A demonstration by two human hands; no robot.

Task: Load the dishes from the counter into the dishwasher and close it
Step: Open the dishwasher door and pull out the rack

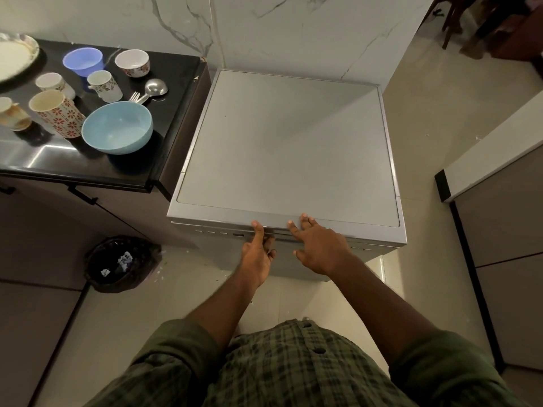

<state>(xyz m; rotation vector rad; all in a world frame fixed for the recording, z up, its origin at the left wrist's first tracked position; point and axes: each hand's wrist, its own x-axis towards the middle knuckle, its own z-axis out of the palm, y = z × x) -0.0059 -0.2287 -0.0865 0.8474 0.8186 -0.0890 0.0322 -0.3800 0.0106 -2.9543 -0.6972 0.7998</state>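
Grey dishwasher (289, 148) at frame centre, door closed, left hand (256, 257) curling under its front lip, right hand (318, 248) spread flat on top edge, dishes (117, 127) on black counter (176, 71) upper left

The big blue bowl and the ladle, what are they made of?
The light blue bowl looks like plastic: even matte colour, soft dull sheen, no painted pattern. It could be melamine; the picture can't settle that. The ladle looks like polished steel: silvery, with mirror-like reflections in its round cup.
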